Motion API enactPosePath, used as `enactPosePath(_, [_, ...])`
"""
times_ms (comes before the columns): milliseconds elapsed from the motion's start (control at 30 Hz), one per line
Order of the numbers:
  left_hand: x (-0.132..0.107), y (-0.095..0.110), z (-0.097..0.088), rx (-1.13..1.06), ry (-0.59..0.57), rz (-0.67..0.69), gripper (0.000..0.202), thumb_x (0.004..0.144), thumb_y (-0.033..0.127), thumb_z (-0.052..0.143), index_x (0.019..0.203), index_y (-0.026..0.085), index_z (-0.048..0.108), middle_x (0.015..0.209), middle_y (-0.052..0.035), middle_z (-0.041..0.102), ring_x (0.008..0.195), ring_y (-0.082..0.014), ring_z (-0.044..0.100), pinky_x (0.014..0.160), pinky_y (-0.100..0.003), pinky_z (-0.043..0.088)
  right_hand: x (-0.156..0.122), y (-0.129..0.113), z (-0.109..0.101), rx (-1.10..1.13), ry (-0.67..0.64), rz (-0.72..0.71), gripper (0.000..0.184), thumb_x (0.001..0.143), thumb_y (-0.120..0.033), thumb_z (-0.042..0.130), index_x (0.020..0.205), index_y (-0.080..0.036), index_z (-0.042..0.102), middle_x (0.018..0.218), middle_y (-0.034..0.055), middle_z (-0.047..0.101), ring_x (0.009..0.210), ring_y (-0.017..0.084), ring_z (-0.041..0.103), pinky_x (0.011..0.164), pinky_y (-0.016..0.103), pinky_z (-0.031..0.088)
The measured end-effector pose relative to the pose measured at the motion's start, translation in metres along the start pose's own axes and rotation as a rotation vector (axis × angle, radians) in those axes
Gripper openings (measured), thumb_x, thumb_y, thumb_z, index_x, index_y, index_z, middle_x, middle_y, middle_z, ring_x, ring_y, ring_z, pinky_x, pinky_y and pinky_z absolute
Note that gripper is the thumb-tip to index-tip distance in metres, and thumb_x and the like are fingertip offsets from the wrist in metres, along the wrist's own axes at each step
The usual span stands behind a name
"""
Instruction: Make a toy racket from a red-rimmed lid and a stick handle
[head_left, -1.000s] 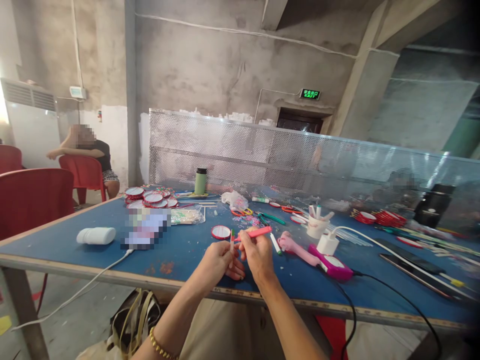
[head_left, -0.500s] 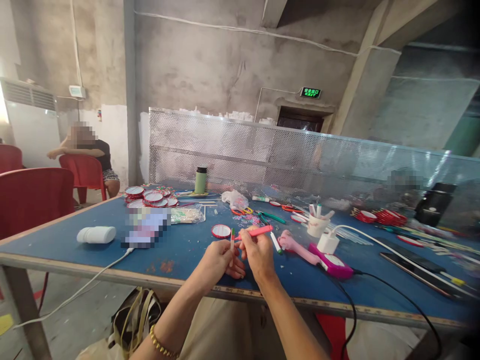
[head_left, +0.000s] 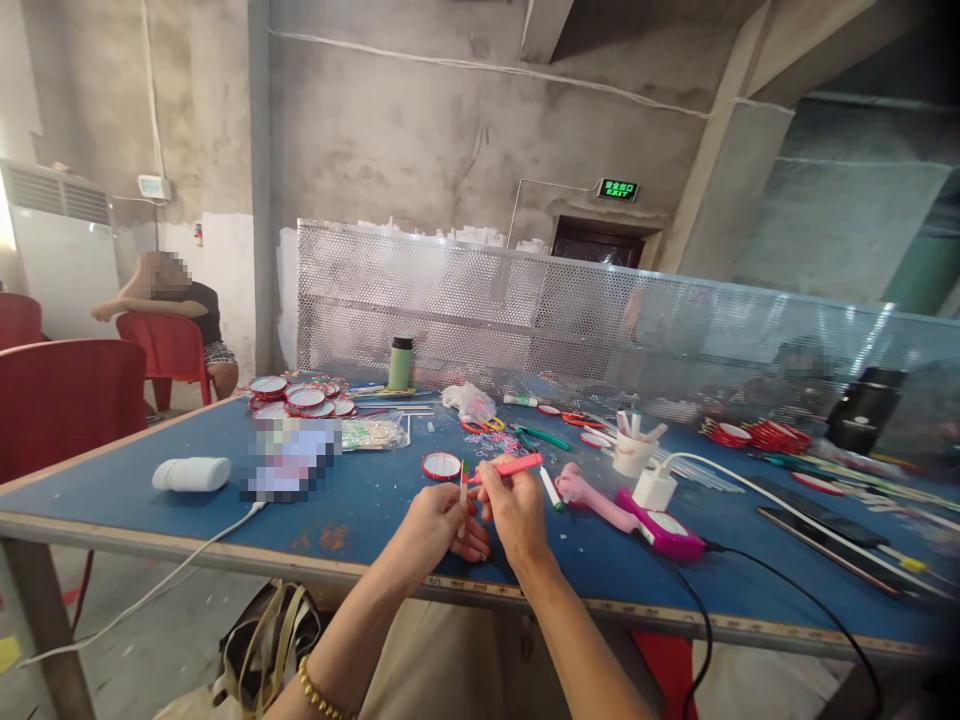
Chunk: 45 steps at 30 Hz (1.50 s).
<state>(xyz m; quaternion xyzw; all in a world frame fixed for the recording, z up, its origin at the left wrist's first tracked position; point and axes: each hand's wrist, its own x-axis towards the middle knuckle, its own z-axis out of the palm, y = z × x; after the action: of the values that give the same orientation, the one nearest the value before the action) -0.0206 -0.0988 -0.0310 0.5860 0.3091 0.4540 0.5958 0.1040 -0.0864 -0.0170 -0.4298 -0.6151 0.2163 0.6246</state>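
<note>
Near the table's front edge, my left hand pinches a thin white strip between thumb and finger. The strip stands upright, with green at its top and red below. My right hand is closed around a pink-red marker pen, whose near end points at the strip. Whether the two touch is too small to tell. Just beyond my hands lies a round white disc with a red rim. A white pen with a green end rests right of my right hand.
Red-rimmed discs are piled back left, near a green bottle. A blurred phone and white bottle lie left. Rightward are a pink handheld device, a purple box, a pen cup and cables. A person sits far left.
The view has shifted very slightly. Both hands keep nearly the same pose, with the strip and the marker pen still held.
</note>
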Motion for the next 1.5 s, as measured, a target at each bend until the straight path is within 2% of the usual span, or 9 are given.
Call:
enactPosePath(500, [0.000,0.000,0.000,-0.003,0.011,0.007,0.030,0.077,0.043,0.062,0.071,0.016,0.049,0.062,-0.0062,0.067,0.059,-0.0212,0.071,0.056,-0.030,0.058,0.000,-0.002,0.000,-0.031,-0.006,-0.009,0.032,0.086,-0.042,0.057,0.063,-0.021,0.048,0.049,-0.0053,0.052,0.035,0.009,0.047,0.038,0.021,0.037])
enactPosePath(767, [-0.001,0.000,0.001,0.009,0.011,0.007,0.031,0.077,0.044,0.062,0.074,0.015,0.052,0.063,-0.0065,0.067,0.060,-0.0221,0.072,0.057,-0.031,0.059,-0.002,-0.002,0.000,-0.044,-0.001,-0.027,0.033,0.087,-0.043,0.057,0.063,-0.022,0.048,0.049,-0.0055,0.051,0.035,0.010,0.047,0.038,0.021,0.038])
enactPosePath(967, [-0.001,-0.001,0.000,0.018,0.017,0.006,0.030,0.078,0.043,0.060,0.079,0.014,0.053,0.065,-0.0080,0.069,0.061,-0.0218,0.072,0.057,-0.030,0.058,-0.001,-0.001,0.000,-0.021,0.022,-0.025,0.031,0.086,-0.045,0.057,0.067,-0.022,0.050,0.048,-0.0058,0.050,0.037,0.011,0.050,0.041,0.023,0.043])
enactPosePath(1100, [-0.001,0.001,0.001,0.007,0.016,0.003,0.030,0.078,0.043,0.060,0.078,0.014,0.052,0.064,-0.0081,0.068,0.061,-0.0223,0.072,0.057,-0.031,0.058,-0.001,0.001,0.000,-0.036,0.006,-0.018,0.032,0.086,-0.047,0.057,0.067,-0.022,0.051,0.050,-0.0053,0.051,0.037,0.011,0.049,0.039,0.023,0.040])
enactPosePath(1233, [-0.001,0.002,0.001,0.004,0.017,-0.015,0.030,0.078,0.043,0.061,0.079,0.014,0.052,0.065,-0.0088,0.069,0.059,-0.0215,0.071,0.057,-0.030,0.058,0.000,0.001,0.000,-0.027,0.029,-0.009,0.032,0.085,-0.046,0.058,0.067,-0.022,0.051,0.048,-0.0056,0.051,0.037,0.012,0.050,0.040,0.023,0.042])
enactPosePath(1500, [0.003,-0.009,-0.002,-0.002,0.022,0.017,0.031,0.079,0.044,0.059,0.082,0.014,0.054,0.066,-0.0082,0.070,0.058,-0.0208,0.071,0.055,-0.028,0.058,0.002,0.001,0.000,-0.003,0.028,0.014,0.029,0.085,-0.045,0.058,0.069,-0.022,0.053,0.048,-0.0055,0.051,0.039,0.013,0.054,0.043,0.024,0.045])
